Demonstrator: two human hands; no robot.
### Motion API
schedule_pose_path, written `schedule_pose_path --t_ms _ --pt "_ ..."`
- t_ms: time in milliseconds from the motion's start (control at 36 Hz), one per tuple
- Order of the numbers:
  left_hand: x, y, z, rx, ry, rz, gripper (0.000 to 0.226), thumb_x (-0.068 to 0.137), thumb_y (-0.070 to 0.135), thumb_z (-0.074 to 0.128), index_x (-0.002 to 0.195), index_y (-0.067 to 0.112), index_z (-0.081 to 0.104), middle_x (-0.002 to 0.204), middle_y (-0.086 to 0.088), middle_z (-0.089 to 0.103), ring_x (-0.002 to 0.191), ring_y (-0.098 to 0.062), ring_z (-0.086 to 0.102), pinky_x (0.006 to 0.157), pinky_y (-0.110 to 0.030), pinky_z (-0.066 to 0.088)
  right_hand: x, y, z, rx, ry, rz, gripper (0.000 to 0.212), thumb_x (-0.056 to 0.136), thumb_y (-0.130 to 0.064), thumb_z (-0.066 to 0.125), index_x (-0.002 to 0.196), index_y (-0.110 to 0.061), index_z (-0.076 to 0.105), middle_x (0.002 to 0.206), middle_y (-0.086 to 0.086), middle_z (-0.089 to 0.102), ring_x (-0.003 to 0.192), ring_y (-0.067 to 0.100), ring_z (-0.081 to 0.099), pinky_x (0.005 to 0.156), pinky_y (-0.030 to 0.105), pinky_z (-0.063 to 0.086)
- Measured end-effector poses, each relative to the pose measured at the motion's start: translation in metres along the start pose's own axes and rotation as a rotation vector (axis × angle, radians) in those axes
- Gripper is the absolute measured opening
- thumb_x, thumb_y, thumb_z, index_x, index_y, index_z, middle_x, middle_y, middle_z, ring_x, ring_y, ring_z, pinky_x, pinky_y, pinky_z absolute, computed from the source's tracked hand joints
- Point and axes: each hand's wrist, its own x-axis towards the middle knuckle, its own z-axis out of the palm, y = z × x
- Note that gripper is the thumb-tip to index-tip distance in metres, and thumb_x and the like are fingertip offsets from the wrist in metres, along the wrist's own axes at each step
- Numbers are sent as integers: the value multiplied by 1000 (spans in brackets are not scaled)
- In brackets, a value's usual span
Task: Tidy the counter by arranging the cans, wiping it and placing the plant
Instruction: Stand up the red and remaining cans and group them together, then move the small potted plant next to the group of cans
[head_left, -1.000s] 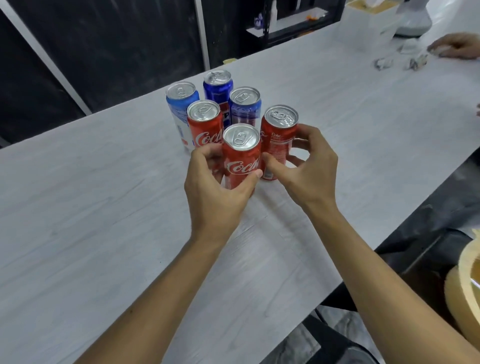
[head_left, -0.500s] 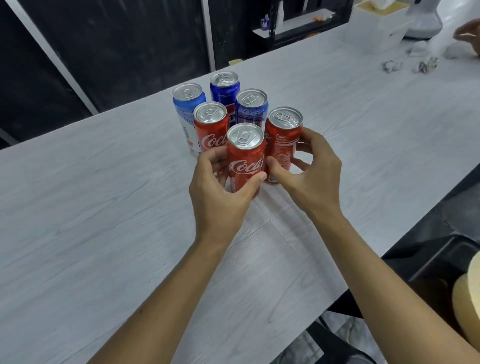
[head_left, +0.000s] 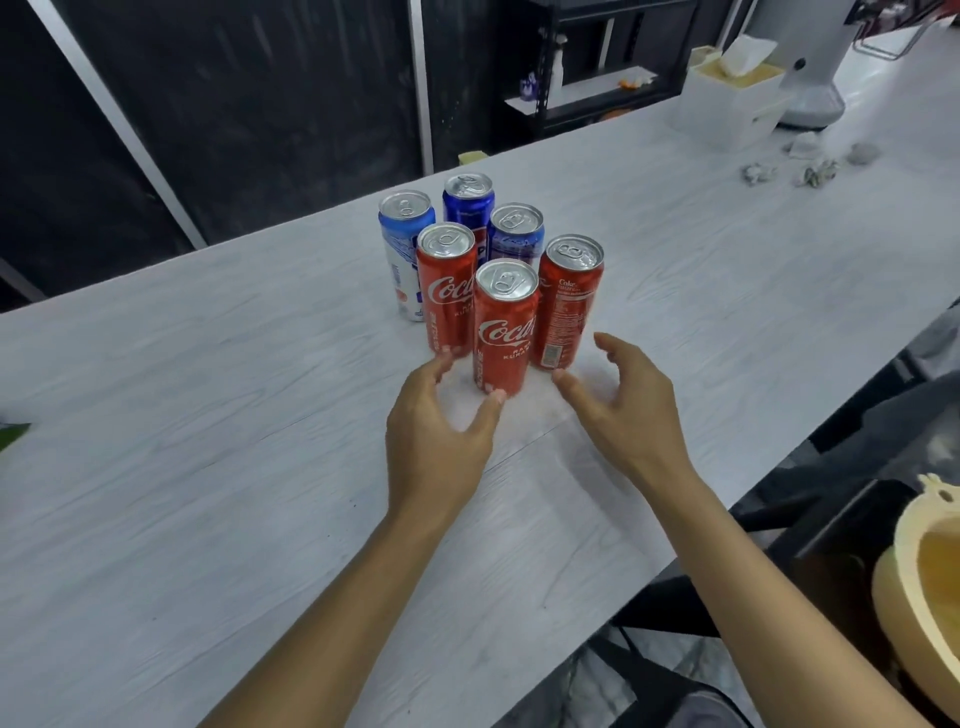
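Observation:
Several upright cans stand bunched on the pale wood-grain counter (head_left: 208, 467). Three red cola cans form the near side: the front red can (head_left: 504, 332), the left red can (head_left: 445, 291) and the right red can (head_left: 569, 301). Behind them stand three blue cans (head_left: 467, 205). My left hand (head_left: 439, 436) is just in front of the front red can, fingers spread and relaxed, its thumb tip touching the can's base. My right hand (head_left: 631, 410) hovers near the right red can, fingers spread, holding nothing.
A white tissue box (head_left: 732, 106) and crumpled scraps (head_left: 813, 174) lie at the far right of the counter. A green leaf tip (head_left: 10, 434) shows at the left edge. A pale yellow tub (head_left: 919, 587) sits below the counter's right edge.
Both hands have let go of the red cans and drawn back toward me. The cans stay bunched together where they were.

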Motion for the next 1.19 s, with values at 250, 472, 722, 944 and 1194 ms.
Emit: schedule_pose_path --t_ms 250,472,722,944,1194 --pt "-32 -22 -60 298 -264 27 54 98 43 59 148 25 51 156 5 47 147 -18 38 123 -38 24 -67 -20 -2 -209 -158 -33 73 96 -61 51 152 -16 44 162 3 37 150 19 31 119 33 26" --pt "-70 -35 -136 315 -276 93 53 96 51 59 144 28 55 151 11 51 143 -13 43 121 -38 31 -134 -67 11 -272 -273 -152 72 94 -66 49 150 -20 47 162 0 37 150 17 30 121 38 30" --pt "-121 -53 -237 318 -174 90 53 95 53 59 144 32 54 150 16 51 141 -9 44 118 -32 35 -204 -141 47 -286 -352 -273 71 95 -67 47 151 -24 44 161 -3 37 149 15 31 118 33 29" --pt "-142 -82 -322 356 -69 28 56 95 56 57 146 33 52 153 15 49 142 -10 44 118 -37 37 -241 -209 96 -245 -435 -374 72 95 -69 45 152 -24 43 161 -4 38 148 15 33 118 33 29" --pt "-139 -121 -393 366 50 -62 56 95 55 58 146 33 51 152 11 51 141 -13 46 116 -39 40 -244 -279 151 -154 -521 -428 69 98 -64 45 152 -21 44 158 -6 43 144 14 39 114 30 33"
